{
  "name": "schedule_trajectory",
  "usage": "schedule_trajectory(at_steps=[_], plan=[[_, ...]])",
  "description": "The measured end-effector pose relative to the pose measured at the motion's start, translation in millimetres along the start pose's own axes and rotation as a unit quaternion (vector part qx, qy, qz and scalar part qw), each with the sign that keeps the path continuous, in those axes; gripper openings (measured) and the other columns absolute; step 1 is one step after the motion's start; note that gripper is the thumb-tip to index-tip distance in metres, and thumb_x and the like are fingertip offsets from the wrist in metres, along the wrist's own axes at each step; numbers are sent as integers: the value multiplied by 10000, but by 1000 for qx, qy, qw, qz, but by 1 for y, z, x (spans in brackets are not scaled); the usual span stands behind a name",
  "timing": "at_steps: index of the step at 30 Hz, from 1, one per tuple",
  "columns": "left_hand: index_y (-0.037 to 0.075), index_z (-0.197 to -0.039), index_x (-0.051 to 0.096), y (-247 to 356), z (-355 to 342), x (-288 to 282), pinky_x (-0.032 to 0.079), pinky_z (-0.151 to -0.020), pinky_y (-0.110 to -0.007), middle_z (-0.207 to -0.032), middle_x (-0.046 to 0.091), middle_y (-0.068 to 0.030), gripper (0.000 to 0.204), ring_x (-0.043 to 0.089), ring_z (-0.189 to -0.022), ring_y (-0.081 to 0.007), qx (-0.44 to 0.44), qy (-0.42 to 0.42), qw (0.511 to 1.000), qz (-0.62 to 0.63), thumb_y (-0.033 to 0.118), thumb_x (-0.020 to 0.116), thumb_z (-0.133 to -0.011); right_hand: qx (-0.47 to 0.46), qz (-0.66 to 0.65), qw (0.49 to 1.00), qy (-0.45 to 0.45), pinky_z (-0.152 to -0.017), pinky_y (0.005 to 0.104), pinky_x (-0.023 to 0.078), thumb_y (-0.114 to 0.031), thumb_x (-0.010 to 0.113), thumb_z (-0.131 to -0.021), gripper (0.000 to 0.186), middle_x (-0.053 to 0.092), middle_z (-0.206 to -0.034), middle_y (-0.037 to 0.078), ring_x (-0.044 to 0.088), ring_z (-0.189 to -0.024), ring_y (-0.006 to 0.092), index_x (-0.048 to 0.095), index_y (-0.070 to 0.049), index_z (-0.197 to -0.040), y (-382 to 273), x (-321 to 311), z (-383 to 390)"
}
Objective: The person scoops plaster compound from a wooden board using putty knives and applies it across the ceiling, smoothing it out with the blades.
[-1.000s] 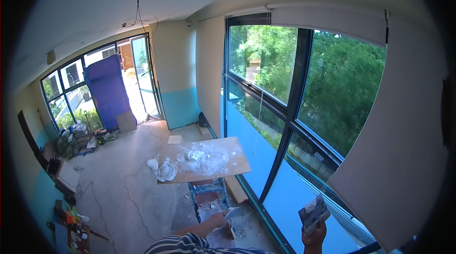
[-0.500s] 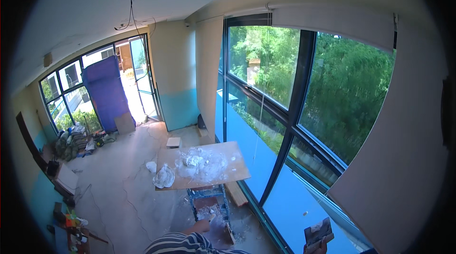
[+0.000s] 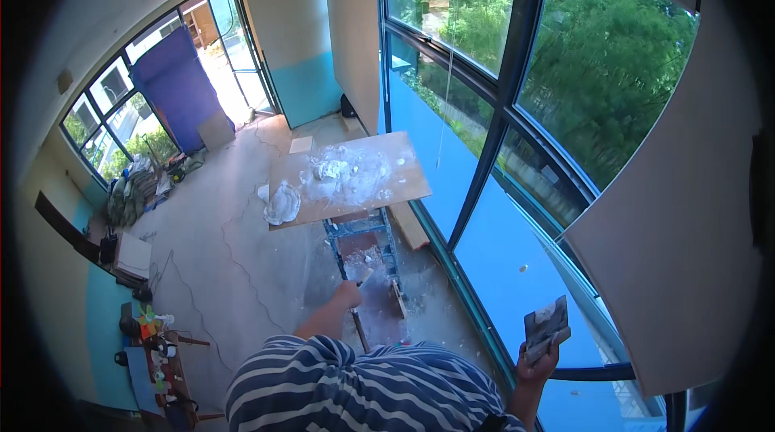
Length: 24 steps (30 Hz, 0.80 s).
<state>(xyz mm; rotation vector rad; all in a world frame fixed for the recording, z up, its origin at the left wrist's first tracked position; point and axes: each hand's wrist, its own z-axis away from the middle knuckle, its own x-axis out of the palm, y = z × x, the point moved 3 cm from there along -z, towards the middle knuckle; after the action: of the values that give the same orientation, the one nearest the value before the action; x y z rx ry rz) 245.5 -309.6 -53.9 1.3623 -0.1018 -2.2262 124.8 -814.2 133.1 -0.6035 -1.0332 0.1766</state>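
Observation:
My left hand (image 3: 347,295) is closed around a small scraper (image 3: 366,277) with a pale blade, above the ladder's near end; its fine detail is too small to make out. My right hand (image 3: 538,361), out to the right by the window, grips a flat grey plastering trowel (image 3: 547,324) smeared with white and tilted upward. In front of me a brown board (image 3: 412,169) rests on top of a blue-black ladder (image 3: 355,228). White plaster (image 3: 339,169) is heaped and spread over the board, and a crumpled whitish plastic bag (image 3: 282,203) sits at its near left corner.
Large dark-framed windows (image 3: 500,101) run along the right, beside a pale blind (image 3: 646,270). Planks (image 3: 409,226) lie on the floor by the wall. At lower left stands a cluttered small table (image 3: 173,371). Sacks (image 3: 133,198) are piled near the purple-covered doorway (image 3: 179,85).
The view has tipped downward, so the board, ladder and windows sit higher in the picture. More of my striped shirt and both arms shows. Both hands keep their tools.

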Motion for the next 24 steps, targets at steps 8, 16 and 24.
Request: schedule_trajectory(at_steps=[8, 16, 24], plan=[[43, -1140, 643, -21, 39, -20, 504, -899, -422, -1136, 652, -208, 424, 626, -1065, -364, -90, 37, 993, 70, 238, 644, -764, 3, -23, 1000, 11, -603, 338, 530, -362, 520, -955, 379, 616, -1190, 38, 641, -897, 194, 515, -163, -1279, 2, -26, -6], [29, -1135, 638, -16, -2, -44, 496, -913, -443, -1138, 639, -230, 434, 617, -1065, -379, -108, 76, 987, 87, 238, 623, -755, 34, 27, 999, -7, -605, 339, 535, -349, 529, -952, 368, 628, -1169, 39, 644, -908, 191, 523, -157, -1266, 25, 0, -24], [90, -1132, 645, -35, -111, -102, 499, -875, -473, -1051, 654, -247, 373, 627, -1003, -406, -57, 176, 980, 73, 158, 590, -769, 73, 57, 996, 14, -619, 359, 546, -348, 461, -975, 357, 634, -1165, 43, 658, -913, 214, 521, -149, -1265, 90, 63, -85]])
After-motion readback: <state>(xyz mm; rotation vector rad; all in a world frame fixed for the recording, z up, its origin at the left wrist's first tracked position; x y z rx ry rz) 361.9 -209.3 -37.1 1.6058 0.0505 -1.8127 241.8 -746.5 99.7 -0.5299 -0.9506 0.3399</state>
